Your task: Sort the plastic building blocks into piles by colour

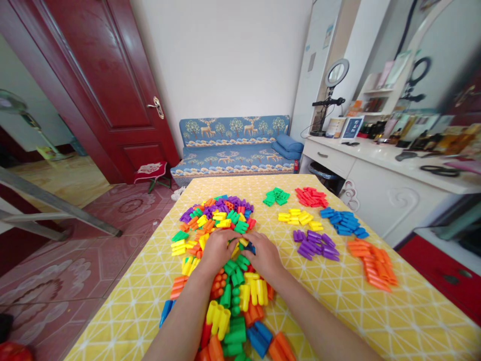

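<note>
A large mixed heap of plastic bullet-shaped building pieces in several colours runs down the middle of the table. Both my hands meet over its centre, close together. My left hand has its fingers curled, with a yellow building piece between thumb and fingers. Beside it, my right hand bends its fingers and thumb around a blue building piece. The fingertips are partly hidden among the pieces. Purple pieces lie at the heap's far end.
Single-colour piles stand on the right: green, red, yellow, blue, purple and orange. A yellow patterned cloth covers the table. Beyond are a blue sofa and, rightward, a white dresser.
</note>
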Demonstrator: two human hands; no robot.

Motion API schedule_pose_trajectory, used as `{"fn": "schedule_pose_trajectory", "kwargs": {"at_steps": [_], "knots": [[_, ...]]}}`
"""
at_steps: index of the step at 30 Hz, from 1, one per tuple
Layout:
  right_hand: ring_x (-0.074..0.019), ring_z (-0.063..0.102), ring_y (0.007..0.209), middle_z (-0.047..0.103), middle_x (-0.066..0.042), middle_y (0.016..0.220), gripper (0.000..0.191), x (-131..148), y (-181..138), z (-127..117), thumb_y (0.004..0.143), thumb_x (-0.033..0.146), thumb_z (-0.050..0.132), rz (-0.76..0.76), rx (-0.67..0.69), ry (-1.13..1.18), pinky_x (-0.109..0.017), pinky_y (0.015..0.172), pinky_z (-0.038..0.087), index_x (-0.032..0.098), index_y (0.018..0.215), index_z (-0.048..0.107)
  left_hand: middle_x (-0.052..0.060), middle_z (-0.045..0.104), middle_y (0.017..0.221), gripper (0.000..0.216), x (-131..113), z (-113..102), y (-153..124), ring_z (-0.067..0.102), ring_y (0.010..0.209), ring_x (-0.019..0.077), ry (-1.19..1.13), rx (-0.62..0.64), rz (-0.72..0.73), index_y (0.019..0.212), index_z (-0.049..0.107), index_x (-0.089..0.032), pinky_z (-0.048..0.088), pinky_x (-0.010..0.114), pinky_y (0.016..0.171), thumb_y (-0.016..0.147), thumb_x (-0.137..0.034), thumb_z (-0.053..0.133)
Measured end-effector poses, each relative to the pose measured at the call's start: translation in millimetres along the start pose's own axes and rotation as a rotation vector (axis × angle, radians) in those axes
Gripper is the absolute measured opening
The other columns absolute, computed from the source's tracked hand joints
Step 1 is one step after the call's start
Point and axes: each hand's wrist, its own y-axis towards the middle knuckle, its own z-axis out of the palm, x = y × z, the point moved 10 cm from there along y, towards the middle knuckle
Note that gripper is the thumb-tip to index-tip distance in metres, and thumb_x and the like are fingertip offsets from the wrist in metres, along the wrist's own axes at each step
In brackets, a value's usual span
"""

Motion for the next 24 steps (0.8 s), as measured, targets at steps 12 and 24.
{"fn": "schedule_pose_trajectory", "kwargs": {"at_steps": [12, 24], "knots": [[-0.0195, 0.064, 0.073, 0.07, -0.008, 0.087, 0.029, -100.1, 6.0, -93.0, 0.081, 0.031, 0.049, 0.274, -0.492, 0.122, -0.031, 0.069, 0.05, 0.015, 0.098, 0.065, 0.005, 0.073, 0.105, 0.027, 1.9, 1.6, -4.7, 0.065, 0.101, 0.0221, 0.015, 0.025, -0.026, 0.109, 0.069, -0.024, 0.043, 0.038, 0.099, 0.086, -0.032, 0.057], [-0.0218, 0.061, 0.094, 0.064, -0.013, 0.105, 0.034, -100.1, 10.3, -103.3, 0.08, 0.013, 0.045, 0.294, -0.389, -0.276, -0.032, 0.085, 0.045, 0.013, 0.105, 0.067, 0.004, 0.073, 0.108, 0.027, 2.6, 3.1, -4.9, 0.065, 0.102, 0.0213, 0.019, 0.044, -0.029, 0.109, 0.069, -0.024, 0.042, 0.037, 0.1, 0.086, -0.031, 0.056]]}}
